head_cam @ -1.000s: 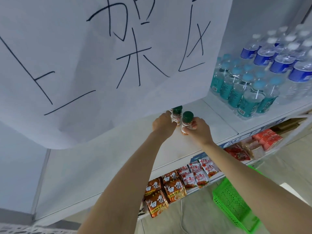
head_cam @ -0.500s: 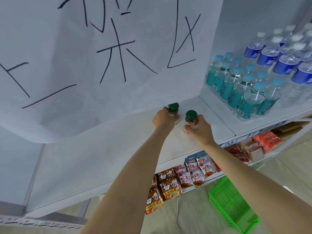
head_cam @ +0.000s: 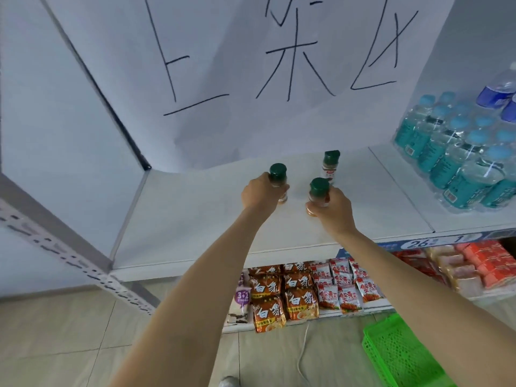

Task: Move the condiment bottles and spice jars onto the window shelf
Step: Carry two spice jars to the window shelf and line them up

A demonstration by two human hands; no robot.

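Bare shelf (head_cam: 195,219) left; water bottles (head_cam: 460,163) block right.

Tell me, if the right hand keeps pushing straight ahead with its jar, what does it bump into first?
Probably the third spice jar standing free just beyond the right hand and the jar it grips. Depth is hard to judge; it might slip past toward the paper sign.

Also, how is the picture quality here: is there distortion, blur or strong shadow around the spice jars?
Head view: wide-angle bending curves the shelf edges and stretches the forearms; light is soft and even, with only faint shadows under the jar in the left hand and the jar in the right hand; the third jar has a label too soft to read; the water bottles at the right edge look smeared.
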